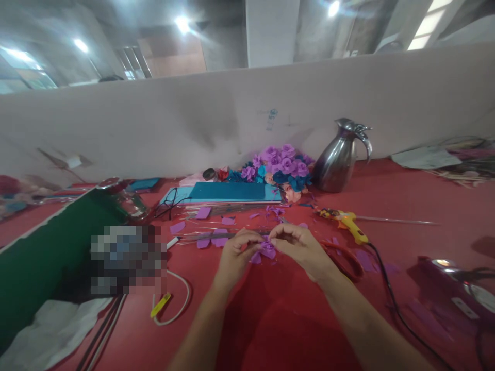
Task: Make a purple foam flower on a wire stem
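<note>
Both of my hands meet over the red table (294, 330), pinching a small purple paper flower (266, 251). My left hand (238, 252) curls its fingers round the flower's left side. My right hand (297, 245) closes on it from the right and above. Loose purple paper pieces (216, 239) and thin wire stems (209, 236) lie just beyond my fingers. A pile of finished purple and blue paper flowers (280, 167) sits at the back by the partition.
A yellow glue gun (350, 222) with a black cord lies right of my hands. A steel jug (340, 157) stands behind it. A blue sheet (232, 192), red-handled scissors (344, 257), a green board (42, 247) and a white cable (174, 304) are at hand.
</note>
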The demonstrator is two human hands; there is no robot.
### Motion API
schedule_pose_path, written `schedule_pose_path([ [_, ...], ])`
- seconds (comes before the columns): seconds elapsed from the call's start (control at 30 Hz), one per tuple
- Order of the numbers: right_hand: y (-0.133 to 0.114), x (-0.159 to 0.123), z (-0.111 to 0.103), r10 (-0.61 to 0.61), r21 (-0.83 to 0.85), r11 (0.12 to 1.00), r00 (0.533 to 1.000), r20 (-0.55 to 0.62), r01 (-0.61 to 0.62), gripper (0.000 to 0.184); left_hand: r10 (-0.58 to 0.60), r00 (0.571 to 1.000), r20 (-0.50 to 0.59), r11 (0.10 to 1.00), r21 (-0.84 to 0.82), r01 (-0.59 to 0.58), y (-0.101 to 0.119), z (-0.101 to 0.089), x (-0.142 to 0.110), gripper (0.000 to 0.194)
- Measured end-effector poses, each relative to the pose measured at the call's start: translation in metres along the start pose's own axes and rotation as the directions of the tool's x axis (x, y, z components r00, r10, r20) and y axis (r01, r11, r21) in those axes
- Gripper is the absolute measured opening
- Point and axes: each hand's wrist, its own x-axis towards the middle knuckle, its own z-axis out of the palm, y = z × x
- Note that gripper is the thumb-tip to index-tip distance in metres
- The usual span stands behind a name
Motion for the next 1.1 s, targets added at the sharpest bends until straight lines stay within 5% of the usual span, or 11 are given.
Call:
schedule_pose_path([
  [0.5,0.0037,0.0001,-0.0017,-0.059,-0.052,0.997,0.998,-0.022,0.058,0.016,-0.032,0.999,-0.006,0.999,-0.029,0.032,0.0013,0.0000,-0.0010,0.006],
  [0.77,0.0004,0.0003,0.0020,-0.056,0.070,0.996,0.994,-0.093,0.063,0.022,-0.173,0.979,-0.106,0.970,-0.192,0.151,-0.0054,0.0001,-0.0012,0.007],
  [0.93,0.0032,-0.0004,0.0036,-0.060,0.011,0.998,0.998,-0.031,0.060,0.019,-0.181,0.980,-0.086,0.961,-0.225,0.158,-0.0025,0.0020,-0.0016,0.007],
  [1.1,0.0093,0.0011,0.0046,-0.066,-0.006,0.998,0.993,-0.097,0.065,0.017,-0.216,0.972,-0.088,0.939,-0.293,0.182,-0.0002,0.0050,-0.0035,0.008],
])
